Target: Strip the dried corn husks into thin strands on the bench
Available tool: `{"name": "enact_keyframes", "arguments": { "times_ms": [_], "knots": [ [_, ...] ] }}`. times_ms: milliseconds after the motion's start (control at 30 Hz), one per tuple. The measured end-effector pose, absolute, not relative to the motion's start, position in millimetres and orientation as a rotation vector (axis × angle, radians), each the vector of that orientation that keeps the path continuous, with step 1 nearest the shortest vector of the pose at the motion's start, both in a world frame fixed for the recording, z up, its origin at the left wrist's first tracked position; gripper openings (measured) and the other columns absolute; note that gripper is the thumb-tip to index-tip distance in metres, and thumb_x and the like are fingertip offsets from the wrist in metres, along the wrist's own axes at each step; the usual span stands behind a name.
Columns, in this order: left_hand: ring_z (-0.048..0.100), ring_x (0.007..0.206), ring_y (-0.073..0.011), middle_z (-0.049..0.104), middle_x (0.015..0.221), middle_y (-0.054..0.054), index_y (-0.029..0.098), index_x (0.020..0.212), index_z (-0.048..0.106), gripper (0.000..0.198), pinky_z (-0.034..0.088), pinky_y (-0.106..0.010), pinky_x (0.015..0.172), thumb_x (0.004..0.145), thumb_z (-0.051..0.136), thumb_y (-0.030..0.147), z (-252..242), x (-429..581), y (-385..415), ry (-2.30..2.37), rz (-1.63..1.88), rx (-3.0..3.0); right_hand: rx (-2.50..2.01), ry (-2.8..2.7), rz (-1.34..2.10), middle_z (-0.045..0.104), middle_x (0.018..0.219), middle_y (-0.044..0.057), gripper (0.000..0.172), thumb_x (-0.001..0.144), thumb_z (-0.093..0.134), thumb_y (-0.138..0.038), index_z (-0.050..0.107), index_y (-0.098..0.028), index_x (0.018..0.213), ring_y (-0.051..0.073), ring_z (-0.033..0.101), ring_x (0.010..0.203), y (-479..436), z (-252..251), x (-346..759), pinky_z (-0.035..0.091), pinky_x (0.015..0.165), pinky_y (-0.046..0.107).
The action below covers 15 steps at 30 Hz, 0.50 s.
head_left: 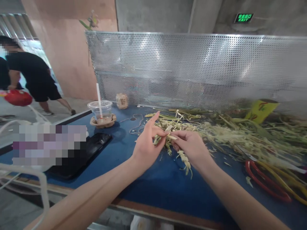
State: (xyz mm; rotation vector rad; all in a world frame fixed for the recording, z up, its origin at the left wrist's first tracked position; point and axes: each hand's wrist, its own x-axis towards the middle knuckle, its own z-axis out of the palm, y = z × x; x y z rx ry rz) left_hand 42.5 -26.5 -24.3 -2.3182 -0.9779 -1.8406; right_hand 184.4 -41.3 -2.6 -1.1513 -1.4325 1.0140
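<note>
Right of the cup [106, 111], left hand [148, 140] and right hand [191, 145] are pinching a pale strip [172, 137] (yellow container [261, 111] resting farther right).

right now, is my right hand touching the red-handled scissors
Apart: the head view shows a strip of blue tabletop between the right hand and the red-handled scissors.
</note>
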Motion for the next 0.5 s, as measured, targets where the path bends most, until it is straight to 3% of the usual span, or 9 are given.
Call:
{"name": "enact_keyframes", "arguments": {
  "times_ms": [200,367,500],
  "knots": [
    [0.062,0.071,-0.0146,0.064,0.07,0.002,0.021,0.129,0.029,0.064,0.049,-0.026,0.058,0.073,0.059,0.013,-19,43,-28,-1.195,-1.952,-2.414,-1.203,-1.541,0.851,0.042,0.045,-0.005,0.018,0.071,0.052,-0.028,0.061,-0.015,0.061,0.008,0.035,0.042,-37,-6,188,0.028,0.044,0.022],
    [0.062,0.068,-0.0144,0.065,0.073,0.001,0.02,0.128,0.029,0.067,0.05,-0.025,0.055,0.07,0.062,0.016,-14,39,-25,-1.297,-2.166,-2.587,-1.178,-1.696,0.786,0.041,0.046,-0.004,0.024,0.076,0.048,-0.031,0.057,-0.017,0.06,0.008,0.034,0.04,-39,-1,191,0.028,0.043,0.022],
    [0.064,0.073,-0.0158,0.066,0.073,0.0,0.021,0.13,0.026,0.069,0.051,-0.024,0.054,0.072,0.063,0.018,-11,35,-23,-1.198,-2.114,-2.716,-1.182,-1.709,0.804,0.041,0.045,-0.005,0.024,0.077,0.046,-0.033,0.057,-0.017,0.062,0.008,0.034,0.039,-39,-1,194,0.027,0.042,0.021]
  ]
}}
